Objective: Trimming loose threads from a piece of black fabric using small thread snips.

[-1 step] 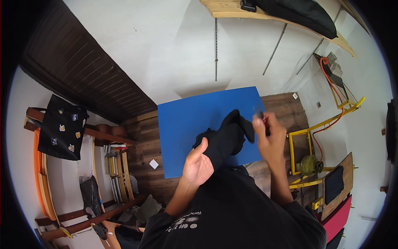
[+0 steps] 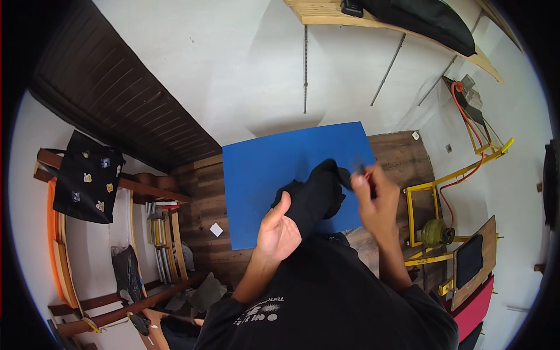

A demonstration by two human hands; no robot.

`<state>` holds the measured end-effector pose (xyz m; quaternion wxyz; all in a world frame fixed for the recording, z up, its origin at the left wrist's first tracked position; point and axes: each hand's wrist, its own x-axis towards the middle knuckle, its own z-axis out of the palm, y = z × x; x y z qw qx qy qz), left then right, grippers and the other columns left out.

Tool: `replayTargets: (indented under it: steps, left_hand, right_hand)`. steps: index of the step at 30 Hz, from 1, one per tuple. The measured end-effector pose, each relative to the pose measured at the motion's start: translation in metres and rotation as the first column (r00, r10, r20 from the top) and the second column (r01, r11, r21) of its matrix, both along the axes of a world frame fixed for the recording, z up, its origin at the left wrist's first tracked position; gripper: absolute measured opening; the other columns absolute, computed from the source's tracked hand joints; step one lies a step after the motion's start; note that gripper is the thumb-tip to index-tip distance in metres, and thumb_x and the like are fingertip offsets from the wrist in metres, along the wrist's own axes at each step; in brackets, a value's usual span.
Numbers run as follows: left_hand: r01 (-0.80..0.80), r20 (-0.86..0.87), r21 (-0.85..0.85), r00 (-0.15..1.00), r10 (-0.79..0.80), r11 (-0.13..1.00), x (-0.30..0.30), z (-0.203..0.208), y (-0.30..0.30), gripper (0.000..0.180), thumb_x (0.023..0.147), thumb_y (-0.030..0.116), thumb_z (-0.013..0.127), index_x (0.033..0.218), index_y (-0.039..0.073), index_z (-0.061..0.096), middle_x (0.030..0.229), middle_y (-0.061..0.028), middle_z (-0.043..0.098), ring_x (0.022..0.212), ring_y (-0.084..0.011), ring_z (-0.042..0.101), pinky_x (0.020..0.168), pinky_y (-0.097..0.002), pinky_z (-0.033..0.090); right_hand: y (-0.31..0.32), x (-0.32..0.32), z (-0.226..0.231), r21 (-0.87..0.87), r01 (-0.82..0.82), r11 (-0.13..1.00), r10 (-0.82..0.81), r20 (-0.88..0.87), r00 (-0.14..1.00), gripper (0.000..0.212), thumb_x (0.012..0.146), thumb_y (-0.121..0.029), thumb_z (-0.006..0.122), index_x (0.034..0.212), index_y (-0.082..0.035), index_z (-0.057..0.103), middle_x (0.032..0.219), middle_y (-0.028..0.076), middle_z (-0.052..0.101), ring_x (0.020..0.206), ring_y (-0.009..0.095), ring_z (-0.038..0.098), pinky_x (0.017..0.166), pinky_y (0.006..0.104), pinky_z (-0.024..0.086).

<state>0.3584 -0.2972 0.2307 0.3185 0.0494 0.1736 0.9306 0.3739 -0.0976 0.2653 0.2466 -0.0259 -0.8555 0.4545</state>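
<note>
A piece of black cloth (image 2: 315, 201), bunched into folds, is held over the blue tabletop (image 2: 256, 169). My left hand (image 2: 279, 236) supports it from the near left side, thumb raised and palm partly showing. The cloth hides the other fingers of that hand. To the right of the cloth, my right hand (image 2: 376, 201) is closed around a small tool (image 2: 362, 171) with red and dark parts. Motion blurs the tool, so its exact kind cannot be made out. A narrow end of the cloth reaches toward the right fingers; whether they touch it is unclear.
On the left stands a wooden rack (image 2: 140, 186) with a black patterned bag (image 2: 90, 178) hung over it. A yellow metal frame (image 2: 412, 216) with a greenish round tank (image 2: 434, 232) is at the right. A wooden shelf (image 2: 324, 13) juts from the far wall.
The right hand with the tool has shifted slightly nearer and to the left. The cloth's loose right end has swung up toward it. The left hand has hardly moved.
</note>
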Motion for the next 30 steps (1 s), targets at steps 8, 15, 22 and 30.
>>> replayTargets:
  steps: [8,15,22,30]
  left_hand:
    - [0.024,-0.046,0.215,0.999,-0.014,0.976,0.007,-0.002,-0.001,0.052,0.103,0.035,0.024,0.137,-0.002,0.038,0.138,-0.0123,0.047,0.128,-0.0234,0.043,0.110,-0.0364,0.030]
    - [0.021,0.027,0.190,0.999,-0.026,0.982,0.011,0.008,-0.004,0.051,0.104,0.033,0.023,0.135,-0.005,0.039,0.136,-0.0140,0.048,0.126,-0.0243,0.045,0.108,-0.0370,0.032]
    - [-0.016,0.023,0.179,1.000,0.013,0.984,0.012,0.009,-0.014,0.052,0.104,0.032,0.023,0.135,-0.007,0.037,0.136,-0.0153,0.047,0.127,-0.0242,0.044,0.109,-0.0363,0.031]
    - [-0.019,-0.025,0.158,0.999,0.023,0.987,0.010,0.009,-0.016,0.054,0.103,0.033,0.024,0.137,-0.008,0.033,0.141,-0.0152,0.041,0.132,-0.0230,0.037,0.112,-0.0353,0.026]
  right_hand:
    - [-0.043,0.017,-0.013,0.129,-0.270,0.954,0.276,-0.036,0.960,0.034,0.071,-0.026,0.081,0.072,-0.004,0.054,0.057,0.006,0.050,0.046,0.015,0.048,0.044,0.0280,0.036]
    - [-0.041,0.015,-0.017,0.232,-0.280,0.931,0.306,-0.080,0.949,0.041,0.069,-0.030,0.083,0.066,-0.005,0.050,0.057,0.006,0.051,0.045,0.018,0.047,0.042,0.0288,0.036]
    - [-0.049,0.012,-0.013,0.126,-0.345,0.930,0.348,-0.002,0.938,0.042,0.074,-0.031,0.080,0.064,-0.004,0.048,0.054,0.006,0.048,0.045,0.018,0.042,0.042,0.0288,0.033]
    - [-0.050,0.008,-0.004,0.142,-0.339,0.930,0.338,0.027,0.941,0.041,0.080,-0.029,0.075,0.064,-0.003,0.048,0.052,0.008,0.045,0.043,0.019,0.039,0.042,0.0302,0.030]
